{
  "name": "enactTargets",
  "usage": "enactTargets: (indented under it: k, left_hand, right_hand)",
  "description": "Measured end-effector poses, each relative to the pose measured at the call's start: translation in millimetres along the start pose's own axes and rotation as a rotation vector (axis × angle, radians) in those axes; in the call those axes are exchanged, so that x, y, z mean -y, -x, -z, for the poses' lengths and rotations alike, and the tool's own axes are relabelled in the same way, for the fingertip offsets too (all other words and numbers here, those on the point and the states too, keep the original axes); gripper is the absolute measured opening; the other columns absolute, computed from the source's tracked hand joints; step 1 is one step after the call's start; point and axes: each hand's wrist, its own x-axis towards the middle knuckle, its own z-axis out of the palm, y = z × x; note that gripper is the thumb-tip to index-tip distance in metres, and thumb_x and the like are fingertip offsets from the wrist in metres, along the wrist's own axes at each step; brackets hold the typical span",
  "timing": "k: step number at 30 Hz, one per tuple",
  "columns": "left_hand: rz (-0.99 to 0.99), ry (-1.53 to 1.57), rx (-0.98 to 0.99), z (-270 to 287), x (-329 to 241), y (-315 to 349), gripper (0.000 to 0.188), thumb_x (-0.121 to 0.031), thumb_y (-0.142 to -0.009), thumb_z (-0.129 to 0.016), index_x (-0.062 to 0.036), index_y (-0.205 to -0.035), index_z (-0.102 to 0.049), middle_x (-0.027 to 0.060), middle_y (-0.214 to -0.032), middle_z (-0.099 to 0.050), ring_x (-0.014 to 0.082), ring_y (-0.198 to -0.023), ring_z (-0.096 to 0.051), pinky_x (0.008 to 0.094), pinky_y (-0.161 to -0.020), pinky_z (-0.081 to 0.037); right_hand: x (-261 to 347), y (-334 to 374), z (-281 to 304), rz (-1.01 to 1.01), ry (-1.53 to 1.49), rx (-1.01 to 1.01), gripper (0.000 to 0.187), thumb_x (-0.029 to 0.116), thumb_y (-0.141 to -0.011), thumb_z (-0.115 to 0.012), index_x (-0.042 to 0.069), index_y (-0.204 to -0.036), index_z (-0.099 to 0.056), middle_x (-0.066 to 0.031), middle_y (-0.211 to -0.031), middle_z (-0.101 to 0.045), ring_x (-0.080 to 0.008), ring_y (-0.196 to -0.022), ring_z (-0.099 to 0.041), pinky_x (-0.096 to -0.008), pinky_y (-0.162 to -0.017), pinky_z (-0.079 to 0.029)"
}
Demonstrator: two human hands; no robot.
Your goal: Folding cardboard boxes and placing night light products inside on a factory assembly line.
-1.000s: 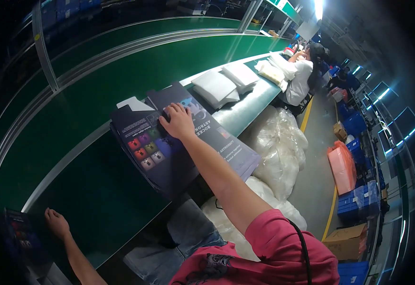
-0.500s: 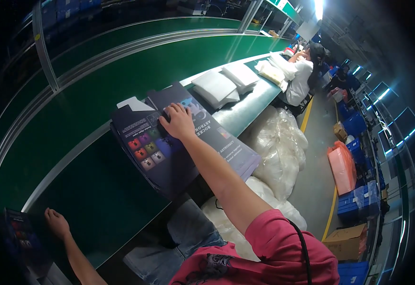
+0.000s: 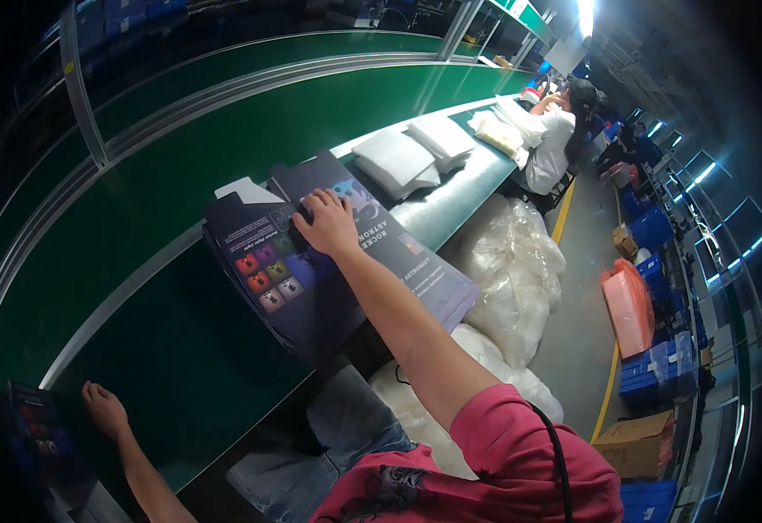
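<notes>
My right hand (image 3: 327,225) lies palm down, fingers apart, on a stack of dark printed cardboard packaging sheets (image 3: 389,240). Small colour pictures show on the sheets, and a white flap (image 3: 248,191) sticks out at the stack's far left. My left hand (image 3: 105,410) rests at the left on the green tabletop (image 3: 198,349), its fingers loosely extended and gripping nothing. Just left of it, at the rim of the view, stands a similar dark printed piece (image 3: 43,427); whether it is a box or a flat sheet I cannot tell.
White foam sheets (image 3: 394,161) lie in piles farther along the bench, beside a green conveyor belt (image 3: 224,131). Clear bags of white material (image 3: 511,279) fill the floor against the bench. A person in white (image 3: 555,139) sits farther along. Blue crates (image 3: 660,370) and a cardboard box (image 3: 633,444) line the right.
</notes>
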Motion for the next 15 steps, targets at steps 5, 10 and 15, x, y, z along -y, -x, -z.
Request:
enactTargets:
  k: [5,10,15]
  left_hand:
    - [-0.037,-0.127,0.079,10.4,-9.2,3.2,0.032,-0.021,-0.099,-0.035,-0.0064,-0.124,-0.05,0.01,-0.136,-0.043,0.0257,-0.12,-0.047,0.0387,-0.103,-0.036]
    - [-0.013,-0.046,0.046,3.5,-0.8,-0.8,0.033,-0.021,-0.099,-0.035,-0.0065,-0.124,-0.05,0.0097,-0.137,-0.042,0.0255,-0.121,-0.046,0.039,-0.103,-0.035]
    - [-0.007,-0.025,0.035,1.5,-1.1,-0.1,0.032,-0.021,-0.099,-0.035,-0.0066,-0.124,-0.05,0.0098,-0.137,-0.042,0.0258,-0.122,-0.046,0.0386,-0.102,-0.037]
  right_hand:
    - [-3.0,-0.5,0.0,-0.003,0.0,0.001,0.048,0.043,-0.085,-0.054,0.009,-0.118,-0.058,-0.0131,-0.135,-0.047,-0.0301,-0.132,-0.035,-0.0506,-0.109,-0.02]
    - [-1.2,-0.8,-0.5,-0.005,-0.003,0.014,0.048,0.043,-0.085,-0.054,0.009,-0.119,-0.057,-0.013,-0.136,-0.046,-0.03,-0.132,-0.035,-0.0507,-0.109,-0.019]
    - [-1.4,-1.3,1.0,-0.013,-0.002,0.03,0.049,0.043,-0.085,-0.054,0.009,-0.12,-0.057,-0.013,-0.136,-0.046,-0.0298,-0.133,-0.034,-0.0511,-0.11,-0.019]
